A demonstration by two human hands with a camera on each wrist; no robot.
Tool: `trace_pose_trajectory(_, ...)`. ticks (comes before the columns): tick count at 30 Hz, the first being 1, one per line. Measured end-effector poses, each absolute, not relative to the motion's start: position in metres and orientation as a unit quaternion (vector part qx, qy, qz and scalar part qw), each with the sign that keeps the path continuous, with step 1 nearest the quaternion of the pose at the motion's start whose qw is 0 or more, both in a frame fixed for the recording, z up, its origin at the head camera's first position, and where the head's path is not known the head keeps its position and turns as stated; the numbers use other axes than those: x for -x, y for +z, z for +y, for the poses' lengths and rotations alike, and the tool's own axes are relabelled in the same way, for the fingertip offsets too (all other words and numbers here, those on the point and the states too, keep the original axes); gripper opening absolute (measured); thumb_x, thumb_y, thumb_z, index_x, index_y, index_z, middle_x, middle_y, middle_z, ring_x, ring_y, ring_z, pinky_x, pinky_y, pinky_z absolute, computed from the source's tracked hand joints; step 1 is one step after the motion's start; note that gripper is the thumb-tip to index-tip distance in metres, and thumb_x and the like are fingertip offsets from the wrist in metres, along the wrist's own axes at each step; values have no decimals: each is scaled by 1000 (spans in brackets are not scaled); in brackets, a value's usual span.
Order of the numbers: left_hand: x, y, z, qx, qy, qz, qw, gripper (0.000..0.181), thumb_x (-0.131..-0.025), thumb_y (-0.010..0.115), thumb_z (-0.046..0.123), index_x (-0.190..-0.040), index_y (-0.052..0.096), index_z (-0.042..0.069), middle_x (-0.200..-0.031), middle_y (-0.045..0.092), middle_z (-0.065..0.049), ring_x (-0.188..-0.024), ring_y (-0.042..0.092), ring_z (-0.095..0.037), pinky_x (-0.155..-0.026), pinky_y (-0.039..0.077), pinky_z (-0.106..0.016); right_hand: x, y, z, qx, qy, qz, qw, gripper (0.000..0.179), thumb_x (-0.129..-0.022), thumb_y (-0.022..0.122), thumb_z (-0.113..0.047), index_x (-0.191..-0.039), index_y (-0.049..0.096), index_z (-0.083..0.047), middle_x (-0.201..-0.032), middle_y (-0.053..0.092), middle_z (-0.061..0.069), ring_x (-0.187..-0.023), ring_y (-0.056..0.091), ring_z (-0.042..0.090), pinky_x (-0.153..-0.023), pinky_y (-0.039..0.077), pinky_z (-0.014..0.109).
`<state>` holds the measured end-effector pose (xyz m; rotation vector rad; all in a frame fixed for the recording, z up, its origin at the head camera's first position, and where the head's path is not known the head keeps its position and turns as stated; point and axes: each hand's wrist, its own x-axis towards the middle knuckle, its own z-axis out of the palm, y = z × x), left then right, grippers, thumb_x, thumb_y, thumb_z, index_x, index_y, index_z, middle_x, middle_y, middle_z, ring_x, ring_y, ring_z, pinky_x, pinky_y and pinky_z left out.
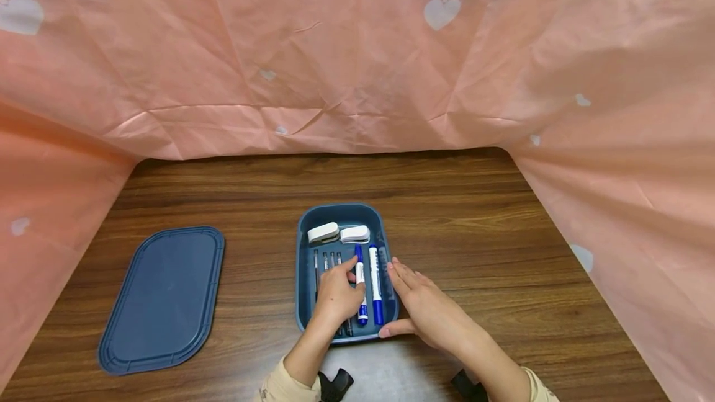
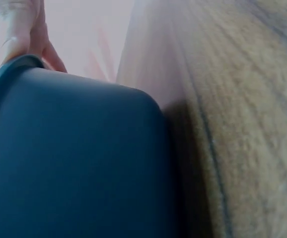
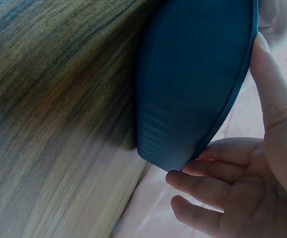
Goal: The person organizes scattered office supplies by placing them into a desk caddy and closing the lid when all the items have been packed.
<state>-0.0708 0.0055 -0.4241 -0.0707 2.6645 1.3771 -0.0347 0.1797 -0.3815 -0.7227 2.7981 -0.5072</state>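
Note:
A dark blue box point(image 1: 301, 303) stands on the table with two blue-and-white markers inside. My left hand point(image 1: 337, 293) reaches into it, its index finger and thumb at the left marker point(image 1: 360, 272). The right marker point(image 1: 375, 272) lies alongside, blue cap toward me. Several slim pens point(image 1: 316, 265) lie partly hidden under my left hand. Two small white staplers, a left stapler point(image 1: 323, 232) and a right stapler point(image 1: 354, 234), sit at the far end. My right hand point(image 1: 427, 309) touches the box's right side with extended fingers, thumb at the near rim; the right wrist view shows its fingertips point(image 3: 176, 177) by the corner.
A flat blue lid point(image 1: 164, 296) lies on the wooden table point(image 1: 447, 203), left of the box. Pink sheeting point(image 1: 335, 48) with white hearts encloses the back and both sides.

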Motion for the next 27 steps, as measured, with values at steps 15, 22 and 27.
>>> trace_pose_trajectory(15, 70, -427, 8, 16, 437, 898, 52, 45, -76, 74, 2, -121, 68, 4, -83, 62, -8, -78, 55, -19, -67, 47, -33, 35, -380, 179, 240, -170, 951, 101, 97, -77, 71, -54, -144, 37, 8, -151, 35, 29, -137, 41, 42, -109, 38, 58)
trace_pose_trajectory(22, 71, -427, 10, 30, 430, 900, 61, 40, -76, 77, 3, -115, 72, 8, -79, 61, -5, -76, 53, -17, -64, 45, -30, 35, -381, 179, 241, -168, 951, 99, 96, -78, 71, -54, -144, 38, 7, -151, 35, 28, -138, 40, 41, -108, 38, 57)
trace_pose_trajectory(27, 70, -428, 10, 26, 422, 905, 54, 36, -75, 77, 3, -110, 75, 9, -75, 59, -4, -70, 50, -16, -58, 38, -26, 34, -382, 179, 239, -168, 951, 99, 95, -78, 71, -54, -144, 39, 7, -152, 35, 27, -138, 40, 40, -108, 38, 57)
